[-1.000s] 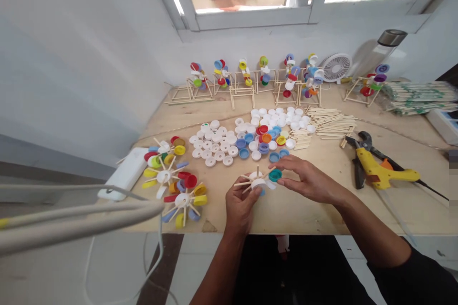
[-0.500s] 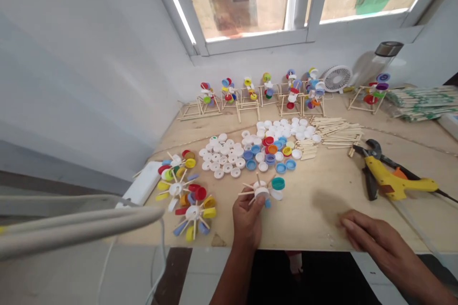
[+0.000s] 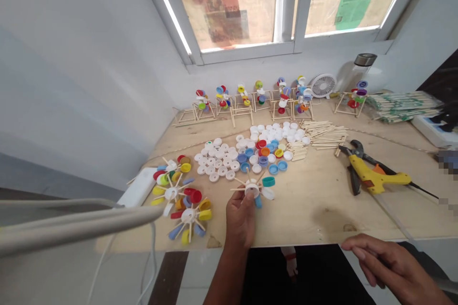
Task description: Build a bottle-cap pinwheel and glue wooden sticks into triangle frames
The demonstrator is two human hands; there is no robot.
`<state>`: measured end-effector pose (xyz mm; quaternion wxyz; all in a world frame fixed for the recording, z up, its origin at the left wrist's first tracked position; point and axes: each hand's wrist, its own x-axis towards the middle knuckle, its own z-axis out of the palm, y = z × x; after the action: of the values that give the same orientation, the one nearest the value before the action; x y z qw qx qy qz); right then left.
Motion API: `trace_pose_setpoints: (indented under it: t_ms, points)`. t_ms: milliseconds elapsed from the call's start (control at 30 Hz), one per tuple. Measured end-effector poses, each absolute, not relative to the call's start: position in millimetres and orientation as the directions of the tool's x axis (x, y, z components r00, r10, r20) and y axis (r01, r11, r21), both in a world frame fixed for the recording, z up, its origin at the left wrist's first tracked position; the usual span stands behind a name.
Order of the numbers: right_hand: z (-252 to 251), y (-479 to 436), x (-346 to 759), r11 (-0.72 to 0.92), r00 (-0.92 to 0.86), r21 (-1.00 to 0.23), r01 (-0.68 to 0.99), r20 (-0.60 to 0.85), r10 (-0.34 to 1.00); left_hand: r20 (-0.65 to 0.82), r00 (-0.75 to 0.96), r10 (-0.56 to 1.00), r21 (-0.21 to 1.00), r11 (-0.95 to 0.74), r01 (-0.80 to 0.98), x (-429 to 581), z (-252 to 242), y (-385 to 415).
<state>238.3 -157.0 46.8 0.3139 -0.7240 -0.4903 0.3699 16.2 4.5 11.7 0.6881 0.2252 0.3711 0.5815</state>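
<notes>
The left hand (image 3: 241,221) has its fingers clamped on a bottle-cap wheel (image 3: 252,188), held over the table (image 3: 300,209) to the left of the yellow glue gun (image 3: 379,176). Teal (image 3: 268,181), white (image 3: 268,194) and blue (image 3: 258,202) caps sit on its sticks; others are bare. Nearer the person than the glue gun, the right hand (image 3: 388,263) has its fingers loosely bunched; whether the tips meet cannot be told. Far left of the gun lie three more wheels (image 3: 188,215); behind it, to the left, loose wooden sticks (image 3: 325,135).
</notes>
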Motion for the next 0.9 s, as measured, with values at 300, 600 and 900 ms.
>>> trace_pose_setpoints:
  t_ms: [300, 600, 900]
  points:
    - [76, -100, 227, -0.090, 0.057, -0.842, 0.531, -0.070, 0.996, -0.295, 0.142, 0.945, 0.654, 0.308, -0.691, 17, 24, -2]
    - [67, -55, 201, 0.034, 0.129, -0.869, 0.494, 0.112, 0.985, -0.245, 0.113, 0.963, 0.768, 0.264, -0.584, 15, 25, -5]
    - [73, -36, 189, 0.093, -0.016, -0.902, 0.421, 0.095, 0.995, -0.223, 0.131, 0.966, 0.864, 0.258, -0.431, 15, 26, -10]
